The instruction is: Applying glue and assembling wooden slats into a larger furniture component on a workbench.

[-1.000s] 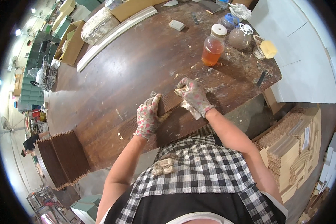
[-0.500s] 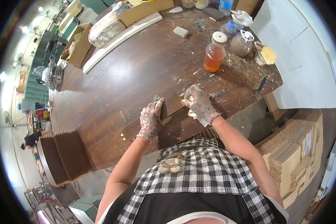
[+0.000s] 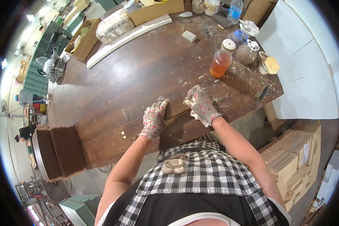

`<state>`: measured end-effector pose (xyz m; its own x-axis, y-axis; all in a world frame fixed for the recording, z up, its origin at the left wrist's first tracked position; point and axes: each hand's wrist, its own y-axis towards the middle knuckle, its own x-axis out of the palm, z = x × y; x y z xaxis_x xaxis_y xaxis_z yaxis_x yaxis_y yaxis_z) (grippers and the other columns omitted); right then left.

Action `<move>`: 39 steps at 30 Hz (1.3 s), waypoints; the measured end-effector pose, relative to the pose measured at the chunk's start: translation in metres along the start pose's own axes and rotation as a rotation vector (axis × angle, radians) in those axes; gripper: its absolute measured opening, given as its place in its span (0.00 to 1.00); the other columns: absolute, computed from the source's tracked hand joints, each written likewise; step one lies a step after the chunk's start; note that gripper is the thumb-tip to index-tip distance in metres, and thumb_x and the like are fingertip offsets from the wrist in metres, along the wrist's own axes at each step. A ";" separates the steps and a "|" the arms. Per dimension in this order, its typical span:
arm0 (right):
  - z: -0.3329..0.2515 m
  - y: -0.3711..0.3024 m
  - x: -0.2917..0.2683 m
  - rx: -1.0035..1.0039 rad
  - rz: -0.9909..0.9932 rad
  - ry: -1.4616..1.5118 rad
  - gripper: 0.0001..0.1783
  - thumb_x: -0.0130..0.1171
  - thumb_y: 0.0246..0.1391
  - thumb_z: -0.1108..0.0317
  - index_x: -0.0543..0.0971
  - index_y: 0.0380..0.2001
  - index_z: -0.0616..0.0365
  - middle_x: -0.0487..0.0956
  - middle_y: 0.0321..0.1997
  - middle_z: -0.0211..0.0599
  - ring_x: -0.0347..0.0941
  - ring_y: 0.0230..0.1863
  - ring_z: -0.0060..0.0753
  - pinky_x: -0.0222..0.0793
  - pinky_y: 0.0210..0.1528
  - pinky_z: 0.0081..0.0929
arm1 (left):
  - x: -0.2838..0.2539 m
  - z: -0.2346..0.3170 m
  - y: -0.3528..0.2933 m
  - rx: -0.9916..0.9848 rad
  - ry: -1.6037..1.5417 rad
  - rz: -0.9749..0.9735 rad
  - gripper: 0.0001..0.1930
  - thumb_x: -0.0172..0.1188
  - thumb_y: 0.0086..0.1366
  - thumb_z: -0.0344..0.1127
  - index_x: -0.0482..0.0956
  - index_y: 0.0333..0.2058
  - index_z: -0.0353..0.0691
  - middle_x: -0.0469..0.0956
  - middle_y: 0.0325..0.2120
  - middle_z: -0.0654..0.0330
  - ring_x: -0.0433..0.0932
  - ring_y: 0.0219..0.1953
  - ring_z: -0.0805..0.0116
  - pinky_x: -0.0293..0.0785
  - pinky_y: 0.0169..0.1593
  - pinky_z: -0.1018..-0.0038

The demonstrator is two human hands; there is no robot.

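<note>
Cloth (image 3: 196, 116) now shows less beneath right hand (image 3: 202, 104); left hand (image 3: 153, 120) still on strip (image 3: 176, 108).

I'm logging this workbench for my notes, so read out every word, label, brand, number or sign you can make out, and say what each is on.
No text can be read here.
Clear bottle with a blue label: too small to read.
White sheet on the tan stack: too small and blurred to read.
Blue cap: any mark too small to tell.
Dark strip under the left hand: no writing seen.
</note>
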<state>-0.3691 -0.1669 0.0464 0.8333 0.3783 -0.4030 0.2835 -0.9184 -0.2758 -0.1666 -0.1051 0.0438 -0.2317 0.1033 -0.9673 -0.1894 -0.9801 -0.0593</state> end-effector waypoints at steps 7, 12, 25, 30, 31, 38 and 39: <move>0.011 0.003 0.007 -0.067 0.008 0.050 0.08 0.64 0.49 0.69 0.75 0.28 0.59 0.72 0.40 0.42 0.72 0.44 0.43 0.67 0.51 0.36 | 0.006 -0.009 -0.003 0.056 -0.023 0.033 0.38 0.71 0.47 0.48 0.68 0.57 0.44 0.76 0.44 0.53 0.76 0.44 0.54 0.72 0.48 0.60; 0.016 0.014 0.016 -0.074 0.197 0.000 0.09 0.65 0.49 0.67 0.74 0.27 0.58 0.74 0.34 0.40 0.73 0.38 0.41 0.67 0.45 0.37 | 0.002 -0.006 0.002 0.081 -0.044 0.038 0.38 0.72 0.47 0.46 0.68 0.57 0.44 0.77 0.45 0.52 0.76 0.45 0.54 0.72 0.48 0.61; 0.047 0.005 0.000 0.010 0.312 0.584 0.03 0.55 0.55 0.73 0.73 0.34 0.56 0.75 0.32 0.31 0.72 0.32 0.22 0.73 0.33 0.21 | 0.007 -0.006 0.003 0.078 -0.030 0.070 0.37 0.71 0.49 0.47 0.68 0.57 0.40 0.74 0.51 0.50 0.74 0.51 0.52 0.70 0.52 0.59; 0.063 -0.029 -0.022 0.065 0.338 0.610 0.05 0.56 0.53 0.78 0.75 0.33 0.57 0.77 0.33 0.29 0.74 0.32 0.20 0.73 0.35 0.18 | 0.003 -0.006 0.001 0.103 -0.009 0.086 0.40 0.70 0.50 0.51 0.66 0.58 0.38 0.72 0.52 0.50 0.72 0.53 0.53 0.68 0.55 0.58; 0.060 -0.035 -0.024 0.085 0.355 0.699 0.05 0.57 0.53 0.78 0.75 0.33 0.56 0.77 0.32 0.28 0.72 0.30 0.19 0.70 0.30 0.17 | -0.001 -0.001 0.000 0.178 -0.056 0.211 0.41 0.69 0.51 0.52 0.65 0.58 0.37 0.71 0.53 0.49 0.71 0.53 0.52 0.67 0.55 0.58; 0.018 -0.057 -0.023 -0.169 0.227 0.466 0.11 0.53 0.56 0.76 0.73 0.43 0.58 0.74 0.41 0.34 0.72 0.39 0.23 0.73 0.44 0.23 | -0.004 0.078 0.035 -0.030 -1.425 -0.171 0.17 0.58 0.65 0.32 0.69 0.52 0.36 0.74 0.44 0.61 0.74 0.44 0.74 0.75 0.47 0.76; 0.020 -0.061 -0.027 -0.084 0.132 0.616 0.12 0.53 0.55 0.77 0.72 0.44 0.58 0.74 0.42 0.35 0.72 0.41 0.25 0.71 0.48 0.25 | -0.003 0.080 0.040 -0.112 -1.521 -0.233 0.17 0.58 0.65 0.32 0.70 0.51 0.36 0.74 0.44 0.60 0.73 0.44 0.74 0.74 0.47 0.76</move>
<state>-0.4181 -0.1191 0.0563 0.9769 0.1485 0.1535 0.1752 -0.9682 -0.1783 -0.2501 -0.1312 0.0644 -0.9430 0.2516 0.2180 -0.3036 -0.9185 -0.2533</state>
